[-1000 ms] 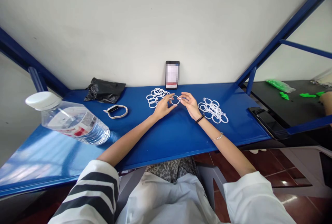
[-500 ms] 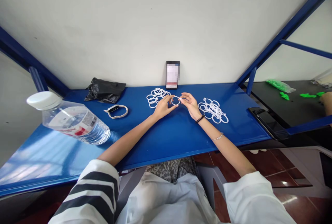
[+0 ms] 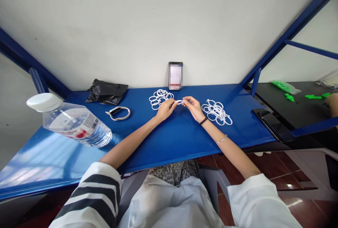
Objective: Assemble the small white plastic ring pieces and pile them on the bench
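My left hand (image 3: 165,109) and my right hand (image 3: 193,108) meet over the blue table (image 3: 171,140), both pinching one white plastic ring (image 3: 179,102) between their fingertips. The ring now looks flattened, seen nearly edge-on. A pile of white rings (image 3: 159,98) lies just behind my left hand. A second pile of white rings (image 3: 216,112) lies to the right of my right hand. My right wrist carries a dark bead bracelet and a thin silver bangle.
A phone (image 3: 175,76) leans upright against the wall behind the rings. A wristband with a dark face (image 3: 118,112) and a black plastic bag (image 3: 106,92) lie at the left. A large water bottle (image 3: 71,121) lies near the left edge. A dark bench with green parts (image 3: 289,97) stands at right.
The ring between my fingertips has tilted or been squeezed from a round open loop to a flat, narrow shape. My hands stay in the same place.
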Motion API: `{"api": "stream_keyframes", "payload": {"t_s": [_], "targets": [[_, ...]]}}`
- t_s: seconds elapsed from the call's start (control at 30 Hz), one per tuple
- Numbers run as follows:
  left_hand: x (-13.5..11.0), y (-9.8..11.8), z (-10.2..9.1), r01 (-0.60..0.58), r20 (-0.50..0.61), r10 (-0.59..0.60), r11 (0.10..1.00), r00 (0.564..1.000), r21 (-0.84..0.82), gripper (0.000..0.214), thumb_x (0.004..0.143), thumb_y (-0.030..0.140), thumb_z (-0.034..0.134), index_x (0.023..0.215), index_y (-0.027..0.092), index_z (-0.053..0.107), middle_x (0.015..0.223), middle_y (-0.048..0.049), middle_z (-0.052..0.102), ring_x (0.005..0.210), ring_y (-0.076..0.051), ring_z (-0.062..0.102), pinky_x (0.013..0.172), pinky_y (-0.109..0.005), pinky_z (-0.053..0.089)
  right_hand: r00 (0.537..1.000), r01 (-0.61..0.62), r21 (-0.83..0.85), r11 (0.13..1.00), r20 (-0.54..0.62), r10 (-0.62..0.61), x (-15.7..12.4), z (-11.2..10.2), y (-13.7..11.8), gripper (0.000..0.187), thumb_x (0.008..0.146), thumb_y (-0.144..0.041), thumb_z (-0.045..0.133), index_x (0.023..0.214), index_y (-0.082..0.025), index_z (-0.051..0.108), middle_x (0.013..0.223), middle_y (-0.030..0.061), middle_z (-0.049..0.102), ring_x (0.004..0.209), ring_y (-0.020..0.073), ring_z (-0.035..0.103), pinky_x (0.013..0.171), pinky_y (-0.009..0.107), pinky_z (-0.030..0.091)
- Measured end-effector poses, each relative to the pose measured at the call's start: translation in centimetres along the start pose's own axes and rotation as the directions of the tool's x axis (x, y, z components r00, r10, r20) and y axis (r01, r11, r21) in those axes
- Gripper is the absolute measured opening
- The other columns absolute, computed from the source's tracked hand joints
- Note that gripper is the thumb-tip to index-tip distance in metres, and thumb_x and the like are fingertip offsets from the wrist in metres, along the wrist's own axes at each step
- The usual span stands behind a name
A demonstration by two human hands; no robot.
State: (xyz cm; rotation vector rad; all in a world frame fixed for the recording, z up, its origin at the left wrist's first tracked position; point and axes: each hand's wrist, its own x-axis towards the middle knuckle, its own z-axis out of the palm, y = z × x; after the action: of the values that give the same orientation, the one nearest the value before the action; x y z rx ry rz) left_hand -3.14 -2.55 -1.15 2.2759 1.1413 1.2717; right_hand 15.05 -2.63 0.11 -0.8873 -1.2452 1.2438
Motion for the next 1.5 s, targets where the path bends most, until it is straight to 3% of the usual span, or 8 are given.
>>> {"api": "stream_keyframes", "payload": {"t_s": [0.33,0.7,0.93,1.13,1.5], "targets": [[0.08,0.13,-0.25,0.103,0.014,-0.102,0.984,0.995,-0.143,0.043,0.097,0.048,0.036,0.078,0.017,0.058,0.061,0.0001,0.062,0.053,-0.011,0.057,0.059,-0.024,0.044,0.999,0.012,-0.041,0.999,0.045,-0.010,-0.13,0.04,0.00,0.026,0.071,-0.040,0.078,0.091,-0.023,0.071,0.083,0.0010,0.069,0.079,0.0151,0.065,0.078,0.030,0.053],[0.14,0.24,-0.36,0.220,0.027,-0.221,0.933,0.975,-0.286,0.047,0.095,0.055,0.037,0.084,0.016,0.062,0.051,0.0011,0.059,0.043,-0.010,0.057,0.050,-0.021,0.046,0.990,0.099,-0.186,0.978,0.119,-0.078,-0.06,-0.16,0.24,0.034,0.070,-0.043,0.078,0.098,-0.024,0.070,0.099,0.0043,0.072,0.089,0.0199,0.067,0.087,0.036,0.054],[0.10,0.52,-0.39,0.214,0.020,-0.217,0.934,0.976,-0.287,0.041,0.088,0.053,0.053,0.106,0.017,0.060,0.057,0.0028,0.061,0.048,-0.011,0.059,0.053,-0.021,0.048,0.996,0.080,-0.192,0.978,0.063,-0.069,-0.07,-0.16,0.13,0.035,0.070,-0.047,0.078,0.095,-0.024,0.072,0.096,0.0050,0.073,0.090,0.0217,0.068,0.089,0.038,0.054],[-0.02,0.50,-0.36,0.145,0.069,-0.132,0.960,0.989,-0.238,0.065,0.074,0.050,0.071,0.127,0.018,0.049,0.065,0.0040,0.063,0.054,-0.011,0.060,0.056,-0.021,0.050,0.998,0.066,-0.167,0.984,0.028,-0.062,-0.18,-0.04,-0.21,0.038,0.070,-0.051,0.076,0.094,-0.022,0.071,0.096,0.0061,0.074,0.095,0.0230,0.068,0.091,0.038,0.053],[0.05,0.07,0.03,0.138,0.064,-0.128,0.972,0.990,-0.191,0.053,0.079,0.050,0.066,0.119,0.016,0.057,0.073,-0.0001,0.063,0.054,-0.011,0.058,0.056,-0.023,0.050,0.996,0.082,-0.178,0.981,0.045,-0.076,-0.22,0.07,-0.20,0.037,0.073,-0.052,0.073,0.094,-0.022,0.070,0.093,0.0058,0.074,0.090,0.0213,0.068,0.090,0.039,0.053]]}}
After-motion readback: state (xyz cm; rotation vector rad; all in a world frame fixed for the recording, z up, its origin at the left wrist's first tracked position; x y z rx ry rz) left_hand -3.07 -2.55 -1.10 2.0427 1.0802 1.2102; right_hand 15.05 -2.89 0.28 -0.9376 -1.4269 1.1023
